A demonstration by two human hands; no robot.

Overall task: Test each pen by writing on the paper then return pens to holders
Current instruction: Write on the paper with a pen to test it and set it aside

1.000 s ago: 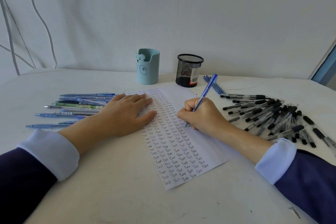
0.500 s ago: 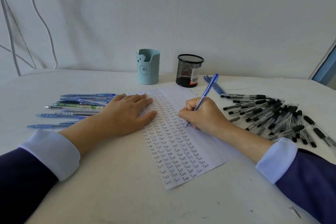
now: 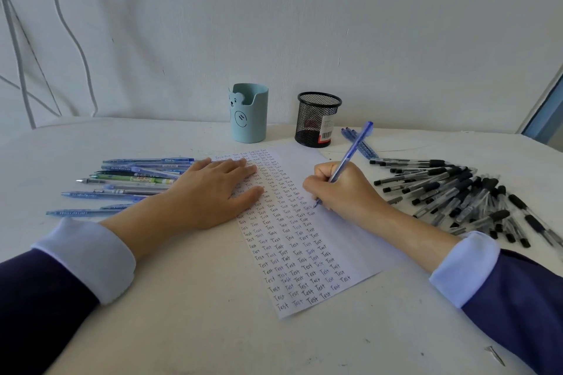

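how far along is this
Done: the paper holds rows of "Test". In hand: the right hand writes with a blue pen, the left hand pressing the paper. Left: no pens stick out of the blue holder or mesh holder; black pens and coloured pens lie loose.

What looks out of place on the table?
A small grey metal nail or screw lies loose on the white table near the dark blue right sleeve; it belongs to nothing in the pen job. Nothing else stands out.

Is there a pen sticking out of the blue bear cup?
No, nothing rises above the rim of the blue bear cup, whose open top shows only the wall behind it.
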